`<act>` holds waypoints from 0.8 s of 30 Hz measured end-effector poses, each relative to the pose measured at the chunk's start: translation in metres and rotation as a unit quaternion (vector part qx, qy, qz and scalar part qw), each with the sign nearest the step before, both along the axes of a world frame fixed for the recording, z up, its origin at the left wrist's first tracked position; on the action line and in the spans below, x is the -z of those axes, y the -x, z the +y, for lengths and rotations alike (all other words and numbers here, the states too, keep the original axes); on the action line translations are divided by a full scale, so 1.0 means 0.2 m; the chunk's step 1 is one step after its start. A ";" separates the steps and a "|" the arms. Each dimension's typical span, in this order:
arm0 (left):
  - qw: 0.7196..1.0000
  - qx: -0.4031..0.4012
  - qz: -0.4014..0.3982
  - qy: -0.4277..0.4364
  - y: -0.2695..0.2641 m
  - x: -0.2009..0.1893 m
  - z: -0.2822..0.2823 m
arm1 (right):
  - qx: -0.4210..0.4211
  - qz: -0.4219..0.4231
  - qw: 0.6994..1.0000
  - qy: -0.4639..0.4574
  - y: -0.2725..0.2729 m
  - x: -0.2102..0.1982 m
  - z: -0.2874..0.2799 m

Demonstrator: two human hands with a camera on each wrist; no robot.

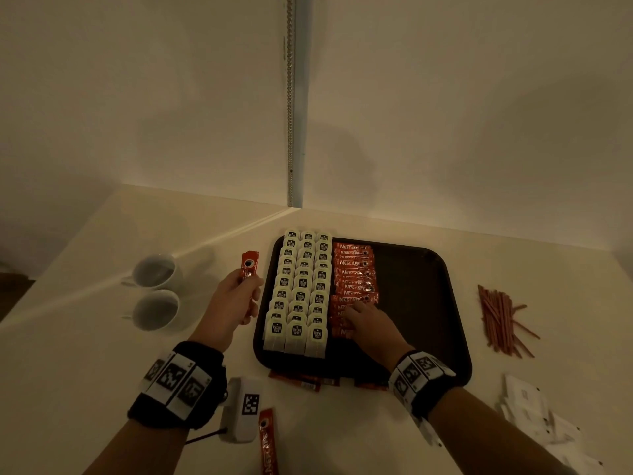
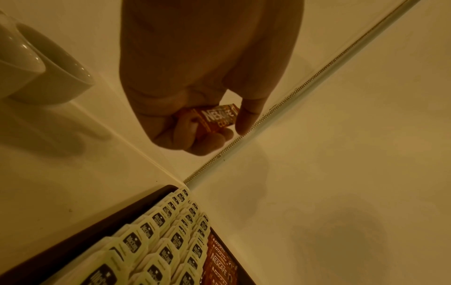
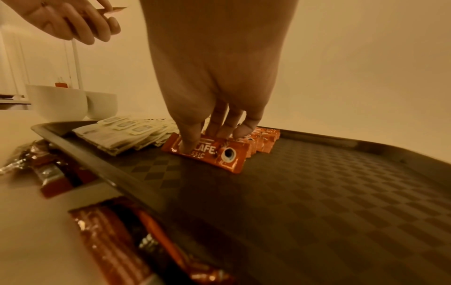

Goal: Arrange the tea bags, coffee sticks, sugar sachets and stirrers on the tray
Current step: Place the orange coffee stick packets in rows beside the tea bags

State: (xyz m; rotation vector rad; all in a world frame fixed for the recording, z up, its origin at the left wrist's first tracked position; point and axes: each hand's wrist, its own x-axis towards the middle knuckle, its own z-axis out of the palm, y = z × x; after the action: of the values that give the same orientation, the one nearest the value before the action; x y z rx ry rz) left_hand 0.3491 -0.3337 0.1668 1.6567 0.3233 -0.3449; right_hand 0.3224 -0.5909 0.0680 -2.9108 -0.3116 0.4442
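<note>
Only in the right wrist view is the nearest coffee stick (image 3: 209, 154) being shown pressed flat by the straight fingers (image 3: 192, 138) of the right hand (image 1: 373, 323), at the near end of the Nescafé row (image 1: 354, 275) on the tray (image 1: 421, 303). In the head view, three columns of McCoy tea bags (image 1: 301, 293) are being displayed just left of that row. One Nescafé stick (image 1: 249, 269) is being gripped in the curled left hand (image 1: 233, 303), beside the tray. Two cups (image 1: 156, 289) are standing left; stirrers (image 1: 500, 320) and white sugar sachets (image 1: 534, 413) are lying on the table (image 1: 359, 440) to the right.
</note>
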 end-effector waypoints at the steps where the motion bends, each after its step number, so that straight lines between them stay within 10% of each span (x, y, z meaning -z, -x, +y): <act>1: 1.000 -0.002 0.001 0.001 0.00 0.00 0.00 | 0.000 0.001 1.000 -0.002 0.00 0.00 0.00; 11: 0.979 0.167 -0.069 -0.091 0.06 0.05 -0.13 | 0.084 -0.027 0.989 -0.119 0.00 -0.04 -0.07; 14: 0.896 0.302 -0.183 -0.269 0.10 0.14 -0.28 | 0.180 -0.056 0.967 -0.173 -0.05 -0.08 -0.16; 20: 0.632 0.497 -0.266 -0.531 0.18 0.31 -0.57 | 0.173 -0.046 0.976 -0.121 -0.16 -0.10 -0.24; 24: 0.589 0.521 -0.253 -0.564 0.18 0.37 -0.61 | 0.113 -0.043 0.991 -0.058 -0.19 -0.10 -0.22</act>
State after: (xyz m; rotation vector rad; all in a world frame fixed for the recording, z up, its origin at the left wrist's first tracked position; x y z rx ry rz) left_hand 0.3126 -0.4552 0.0936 2.9934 -1.2344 -0.5407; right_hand 0.3611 -0.6344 0.0873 -2.8111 -0.0156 0.2568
